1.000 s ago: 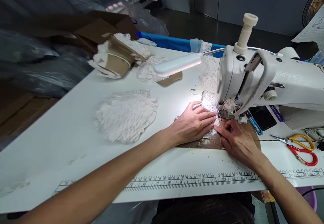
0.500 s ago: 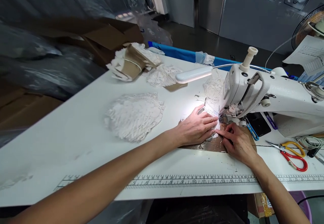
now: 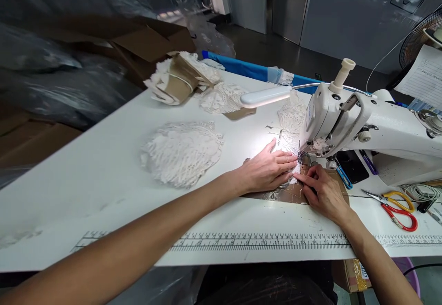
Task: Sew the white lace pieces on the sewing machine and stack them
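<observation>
A strip of white lace point(image 3: 289, 132) runs under the needle area of a white sewing machine point(image 3: 345, 116), lit by a lamp point(image 3: 265, 96). My left hand point(image 3: 267, 169) lies flat on the lace just left of the needle, fingers stretched toward the machine. In front of the presser foot, my right hand point(image 3: 321, 185) has its bent fingers at the near edge of the lace, index fingertip touching it. The lace's near end is partly hidden under both hands. Below them is a brown plate point(image 3: 286, 198) set in the table.
A pile of white lace pieces point(image 3: 183, 153) lies to the left, and a bundle tied with brown card point(image 3: 181, 82) sits behind it. Right of my hands are scissors point(image 3: 397, 204), a blue thread snipper point(image 3: 344, 177) and a dark phone point(image 3: 352, 166). A printed ruler point(image 3: 262, 242) follows the front edge.
My left hand has shifted slightly toward the needle, and the lace under it has moved a little away from me. The right hand stays at the lace edge. The view has tilted slightly.
</observation>
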A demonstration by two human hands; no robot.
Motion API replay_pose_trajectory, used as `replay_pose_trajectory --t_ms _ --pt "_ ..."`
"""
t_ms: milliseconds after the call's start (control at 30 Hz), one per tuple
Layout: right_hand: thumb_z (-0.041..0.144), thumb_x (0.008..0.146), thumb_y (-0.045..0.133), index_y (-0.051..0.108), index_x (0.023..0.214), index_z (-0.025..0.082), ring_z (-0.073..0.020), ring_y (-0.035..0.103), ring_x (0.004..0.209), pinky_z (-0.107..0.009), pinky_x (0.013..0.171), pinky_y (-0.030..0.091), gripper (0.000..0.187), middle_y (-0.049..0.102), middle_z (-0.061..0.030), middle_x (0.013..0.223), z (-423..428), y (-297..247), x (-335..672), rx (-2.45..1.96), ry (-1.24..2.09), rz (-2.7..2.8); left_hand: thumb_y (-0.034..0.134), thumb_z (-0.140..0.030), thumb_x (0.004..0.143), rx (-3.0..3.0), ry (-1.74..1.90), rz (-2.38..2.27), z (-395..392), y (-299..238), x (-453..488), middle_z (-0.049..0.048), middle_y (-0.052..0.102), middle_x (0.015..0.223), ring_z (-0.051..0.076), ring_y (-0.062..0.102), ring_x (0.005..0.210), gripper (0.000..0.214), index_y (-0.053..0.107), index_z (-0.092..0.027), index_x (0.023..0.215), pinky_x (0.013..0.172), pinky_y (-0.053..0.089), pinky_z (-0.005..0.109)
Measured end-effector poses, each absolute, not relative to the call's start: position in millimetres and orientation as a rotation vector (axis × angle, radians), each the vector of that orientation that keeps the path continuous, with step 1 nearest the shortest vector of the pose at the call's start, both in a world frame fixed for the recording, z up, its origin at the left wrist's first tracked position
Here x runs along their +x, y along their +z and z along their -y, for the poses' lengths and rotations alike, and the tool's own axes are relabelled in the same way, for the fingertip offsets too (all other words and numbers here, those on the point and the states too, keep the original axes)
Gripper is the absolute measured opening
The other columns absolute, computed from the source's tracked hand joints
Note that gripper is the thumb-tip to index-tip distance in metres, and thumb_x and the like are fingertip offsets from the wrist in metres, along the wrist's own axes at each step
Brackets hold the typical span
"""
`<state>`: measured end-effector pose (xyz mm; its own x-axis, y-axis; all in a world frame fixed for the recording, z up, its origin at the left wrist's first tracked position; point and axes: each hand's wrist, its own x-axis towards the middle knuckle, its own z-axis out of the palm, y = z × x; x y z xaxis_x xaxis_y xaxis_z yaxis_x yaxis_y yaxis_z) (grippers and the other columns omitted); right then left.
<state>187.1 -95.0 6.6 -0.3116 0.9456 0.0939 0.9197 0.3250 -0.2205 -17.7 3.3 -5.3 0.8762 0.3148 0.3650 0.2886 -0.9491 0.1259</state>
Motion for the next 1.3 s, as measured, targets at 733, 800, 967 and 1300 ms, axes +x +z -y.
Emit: replay_pose_trajectory --t_ms 733,800,967,1300 --pt "0.018 0.092 0.052 0.066 0.126 0.028 -0.0168 0.061 0.078 -0.024 0.064 0.051 0.039 0.063 -0.0075 0.101 94.4 0.8 188.0 -1.677 0.112 2.428 0.03 -0.028 0.105 3.047 0.565 -0.576 1.1 -4.3 -16.0 0.0122 0.067 0.125 0.028 0.062 0.113 0.039 0.063 -0.013 0.119 0.11 0.028 0.07" --pt "0.019 0.092 0.052 0.065 0.129 0.029 -0.0174 0.061 0.078 -0.024 0.062 0.051 0.04 0.063 -0.0082 0.102 94.3 1.5 187.0 -1.712 0.103 2.439 0.029 -0.028 0.106 3.051 0.584 -0.594 0.9 -4.6 -15.0 0.0121 0.069 0.121 0.027 0.062 0.111 0.04 0.063 -0.013 0.12 0.11 0.027 0.069" --pt "0.02 0.093 0.053 0.062 0.133 0.031 -0.0188 0.063 0.079 -0.024 0.06 0.049 0.043 0.064 -0.0095 0.105 92.4 6.5 183.5 -1.839 0.14 2.449 0.032 -0.027 0.105 3.068 0.569 -0.649 -0.9 -3.2 -12.4 0.0104 0.071 0.115 0.025 0.064 0.105 0.037 0.066 -0.015 0.112 0.111 0.03 0.063" --pt "0.023 0.096 0.051 0.054 0.141 0.032 -0.0232 0.064 0.079 -0.025 0.055 0.044 0.046 0.066 -0.0106 0.093 81.9 13.6 176.6 -2.034 0.246 2.475 0.034 -0.025 0.104 3.058 0.514 -0.813 -0.2 0.2 -6.4 0.0092 0.072 0.098 0.024 0.062 0.096 0.033 0.065 -0.015 0.095 0.1 0.038 0.059"
